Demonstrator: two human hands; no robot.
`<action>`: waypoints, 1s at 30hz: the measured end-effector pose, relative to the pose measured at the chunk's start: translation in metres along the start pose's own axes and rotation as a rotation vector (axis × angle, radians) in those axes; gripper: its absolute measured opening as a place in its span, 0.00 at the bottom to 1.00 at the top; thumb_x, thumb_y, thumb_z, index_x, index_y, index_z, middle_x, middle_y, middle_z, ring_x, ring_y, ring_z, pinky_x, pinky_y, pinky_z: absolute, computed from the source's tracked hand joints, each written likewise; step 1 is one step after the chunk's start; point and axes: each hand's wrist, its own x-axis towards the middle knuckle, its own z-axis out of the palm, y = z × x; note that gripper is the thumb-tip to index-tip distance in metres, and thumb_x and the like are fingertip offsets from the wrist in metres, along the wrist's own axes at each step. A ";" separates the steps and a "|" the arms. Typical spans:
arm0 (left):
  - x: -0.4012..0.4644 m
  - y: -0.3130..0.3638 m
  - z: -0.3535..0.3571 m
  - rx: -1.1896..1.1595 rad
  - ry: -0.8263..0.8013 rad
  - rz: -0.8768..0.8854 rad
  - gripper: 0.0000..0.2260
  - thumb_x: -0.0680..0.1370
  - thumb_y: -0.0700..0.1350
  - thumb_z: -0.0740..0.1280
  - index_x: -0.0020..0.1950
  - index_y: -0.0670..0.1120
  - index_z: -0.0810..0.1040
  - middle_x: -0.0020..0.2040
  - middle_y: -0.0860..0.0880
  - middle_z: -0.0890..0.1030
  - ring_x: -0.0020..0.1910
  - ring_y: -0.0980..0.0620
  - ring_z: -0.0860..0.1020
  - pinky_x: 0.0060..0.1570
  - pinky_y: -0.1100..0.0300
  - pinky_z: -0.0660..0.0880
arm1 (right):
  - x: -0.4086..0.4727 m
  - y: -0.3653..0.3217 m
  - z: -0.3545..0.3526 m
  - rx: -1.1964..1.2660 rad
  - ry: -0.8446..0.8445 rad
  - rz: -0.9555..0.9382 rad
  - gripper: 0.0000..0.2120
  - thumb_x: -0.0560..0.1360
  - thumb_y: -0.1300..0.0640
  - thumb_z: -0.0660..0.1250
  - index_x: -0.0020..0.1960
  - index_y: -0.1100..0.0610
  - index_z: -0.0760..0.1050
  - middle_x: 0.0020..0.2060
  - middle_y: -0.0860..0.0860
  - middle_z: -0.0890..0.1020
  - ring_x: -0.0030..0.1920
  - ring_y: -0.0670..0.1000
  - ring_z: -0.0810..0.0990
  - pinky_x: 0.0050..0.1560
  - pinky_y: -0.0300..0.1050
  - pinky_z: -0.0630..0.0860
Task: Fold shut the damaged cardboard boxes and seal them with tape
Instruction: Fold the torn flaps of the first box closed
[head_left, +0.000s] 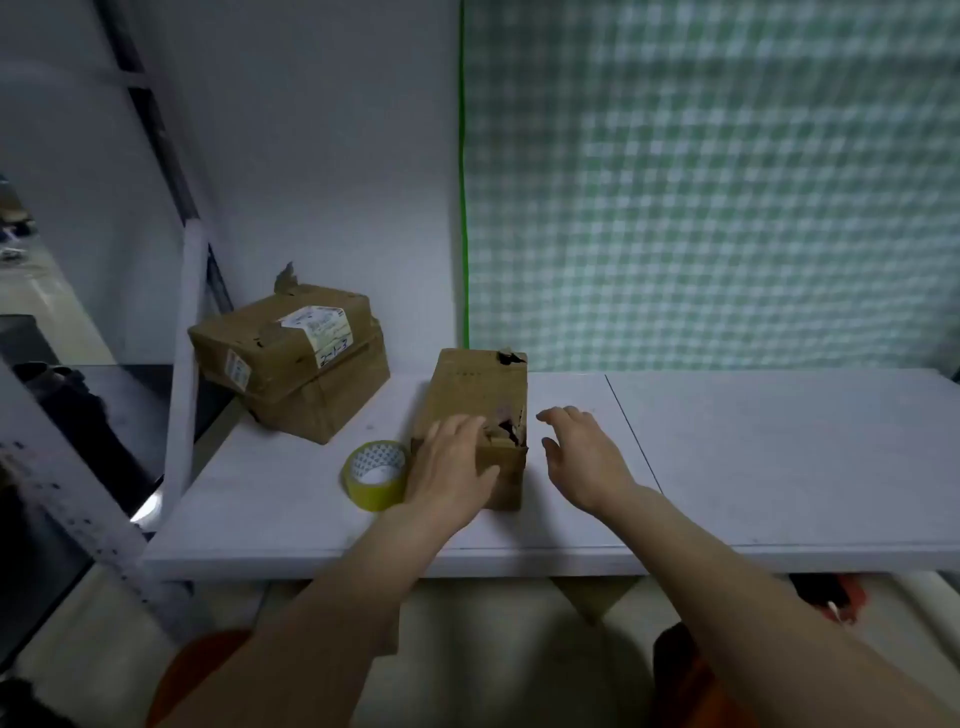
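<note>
Torn matt cardboard box (475, 400) — glossy, seemingly plastic tape roll (375, 475).

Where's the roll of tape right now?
In the head view the roll of yellow tape stands on the white table, left of centre, just left of the small cardboard box and beside the left hand resting on that box.

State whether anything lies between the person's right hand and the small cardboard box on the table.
Nothing visible does. The right hand hovers open just right of the small box, with only bare table between them. The left hand rests on the box's near end, and the tape roll sits on its far side.
</note>
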 end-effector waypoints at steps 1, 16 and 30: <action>0.007 0.001 0.005 0.017 0.009 -0.010 0.28 0.77 0.51 0.68 0.73 0.47 0.63 0.72 0.49 0.65 0.72 0.49 0.60 0.70 0.56 0.58 | 0.005 0.002 0.002 0.010 -0.006 0.011 0.18 0.80 0.60 0.56 0.70 0.58 0.65 0.65 0.55 0.71 0.65 0.56 0.68 0.61 0.47 0.68; 0.033 -0.024 0.041 -0.096 0.054 0.038 0.15 0.68 0.50 0.72 0.54 0.49 0.80 0.75 0.51 0.61 0.75 0.51 0.50 0.72 0.50 0.55 | 0.038 0.023 0.037 0.103 0.164 -0.089 0.23 0.71 0.73 0.58 0.64 0.61 0.72 0.61 0.57 0.73 0.62 0.58 0.68 0.57 0.45 0.69; -0.003 -0.084 0.006 -0.146 0.105 0.181 0.11 0.69 0.55 0.64 0.40 0.48 0.79 0.76 0.44 0.57 0.75 0.38 0.51 0.67 0.43 0.54 | 0.029 -0.021 0.052 0.173 0.096 -0.305 0.17 0.68 0.66 0.60 0.52 0.58 0.80 0.59 0.56 0.75 0.64 0.56 0.66 0.65 0.45 0.63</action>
